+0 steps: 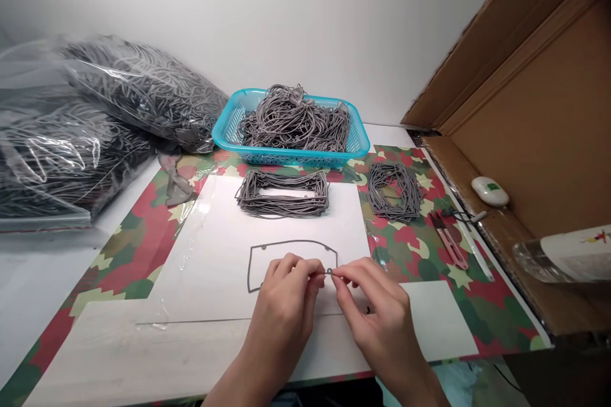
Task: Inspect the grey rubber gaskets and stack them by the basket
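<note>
A thin grey gasket loop (293,242) with small eyelets lies on white paper, roughly four-sided with a curved top edge. My left hand (286,305) covers part of its lower edge and pinches a thin grey piece near the lower right corner. Opposite it, my right hand (377,311) is closed, thumb and forefinger pinching the same spot. A small eyelet shows between the two sets of fingertips. This piece looks like part of the loop, though the fingers hide where it joins. Just beyond lies a neat stack of similar gaskets (281,208).
A blue basket (305,156) of tangled gaskets stands at the back. Clear bags (138,89) of them fill the left. To the right are another gasket pile (394,191), pink-handled thread snips (449,241), a white mouse-shaped object (490,191), a bottle (568,256) and a cardboard wall (534,89).
</note>
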### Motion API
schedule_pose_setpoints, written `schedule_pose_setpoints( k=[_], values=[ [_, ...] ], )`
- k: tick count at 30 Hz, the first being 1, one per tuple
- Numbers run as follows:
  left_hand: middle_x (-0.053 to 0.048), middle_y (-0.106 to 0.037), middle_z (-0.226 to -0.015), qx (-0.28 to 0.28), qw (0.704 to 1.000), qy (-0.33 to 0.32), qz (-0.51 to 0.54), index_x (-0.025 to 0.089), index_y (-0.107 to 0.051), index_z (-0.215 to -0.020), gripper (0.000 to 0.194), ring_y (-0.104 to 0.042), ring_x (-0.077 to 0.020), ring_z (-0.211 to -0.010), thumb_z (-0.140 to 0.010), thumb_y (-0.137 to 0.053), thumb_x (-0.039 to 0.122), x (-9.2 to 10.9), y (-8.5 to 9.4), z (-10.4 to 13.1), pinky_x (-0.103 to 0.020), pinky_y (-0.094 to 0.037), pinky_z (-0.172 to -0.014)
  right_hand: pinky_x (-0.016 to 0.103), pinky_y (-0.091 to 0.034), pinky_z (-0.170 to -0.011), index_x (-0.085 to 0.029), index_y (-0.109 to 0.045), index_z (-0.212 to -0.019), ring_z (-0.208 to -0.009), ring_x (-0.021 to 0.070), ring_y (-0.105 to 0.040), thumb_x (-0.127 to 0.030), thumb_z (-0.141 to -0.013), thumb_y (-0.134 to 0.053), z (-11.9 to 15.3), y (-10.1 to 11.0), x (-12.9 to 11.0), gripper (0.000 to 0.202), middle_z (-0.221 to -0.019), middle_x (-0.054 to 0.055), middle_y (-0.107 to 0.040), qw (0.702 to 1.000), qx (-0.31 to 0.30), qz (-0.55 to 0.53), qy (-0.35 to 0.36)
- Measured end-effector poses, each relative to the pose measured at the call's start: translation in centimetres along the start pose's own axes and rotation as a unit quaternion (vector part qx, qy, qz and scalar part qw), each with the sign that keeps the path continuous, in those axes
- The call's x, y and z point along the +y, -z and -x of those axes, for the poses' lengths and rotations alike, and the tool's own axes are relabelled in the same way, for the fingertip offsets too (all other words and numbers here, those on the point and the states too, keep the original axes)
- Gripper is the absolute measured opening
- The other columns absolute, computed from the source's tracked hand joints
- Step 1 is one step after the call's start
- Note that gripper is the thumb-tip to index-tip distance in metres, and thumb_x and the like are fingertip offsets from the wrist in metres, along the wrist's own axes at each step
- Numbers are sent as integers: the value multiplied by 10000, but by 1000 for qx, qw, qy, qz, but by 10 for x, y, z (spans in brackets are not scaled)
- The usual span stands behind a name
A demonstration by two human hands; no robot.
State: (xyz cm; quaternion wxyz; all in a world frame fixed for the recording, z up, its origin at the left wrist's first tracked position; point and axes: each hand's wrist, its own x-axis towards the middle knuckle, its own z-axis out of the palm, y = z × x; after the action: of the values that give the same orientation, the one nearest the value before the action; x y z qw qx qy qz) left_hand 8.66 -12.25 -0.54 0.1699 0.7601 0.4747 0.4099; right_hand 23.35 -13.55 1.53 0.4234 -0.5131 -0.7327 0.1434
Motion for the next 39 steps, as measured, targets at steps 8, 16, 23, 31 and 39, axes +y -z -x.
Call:
schedule_pose_setpoints(
  k=[8,16,23,31,39],
  values=[
    [11,-611,-786,-14,1000,2,8,216,-534,-939,147,-537,-143,-723,-943,-476,81,-2,0,1,-262,-440,-669,276,-459,-623,-179,-603,-892,-700,156,-583,-43,-901,-542,-2,1,-2,149,-765,25,-646,1000,-4,21,14],
    [12,-599,-798,-4,1000,-9,-2,205,-514,-943,133,-534,-140,-737,-936,-491,74,-2,-1,4,-263,-430,-679,302,-447,-664,-155,-593,-902,-717,172,-570,-8,-875,-573,-2,-1,-7,151,-779,50,-643,993,44,88,61],
    [18,-594,-794,-1,1000,-10,-5,201,-513,-940,124,-528,-134,-740,-938,-491,79,-2,-1,2,-259,-423,-685,324,-436,-687,-146,-591,-866,-719,186,-538,-11,-878,-578,-2,-3,-9,136,-777,68,-632,985,49,143,88],
    [19,-592,-793,2,1000,-24,-6,192,-514,-956,135,-522,-129,-730,-937,-482,62,-2,-2,2,-257,-414,-677,319,-432,-670,-136,-599,-873,-711,185,-532,-3,-885,-556,-2,-5,-9,139,-771,68,-625,985,30,149,86],
    [16,-577,-767,1,999,-38,-13,190,-512,-961,163,-495,-135,-701,-928,-474,35,-2,-1,1,-263,-402,-646,315,-435,-672,-129,-599,-879,-727,182,-548,2,-891,-530,-4,-5,-8,148,-782,68,-617,989,12,130,73]
  ],
)
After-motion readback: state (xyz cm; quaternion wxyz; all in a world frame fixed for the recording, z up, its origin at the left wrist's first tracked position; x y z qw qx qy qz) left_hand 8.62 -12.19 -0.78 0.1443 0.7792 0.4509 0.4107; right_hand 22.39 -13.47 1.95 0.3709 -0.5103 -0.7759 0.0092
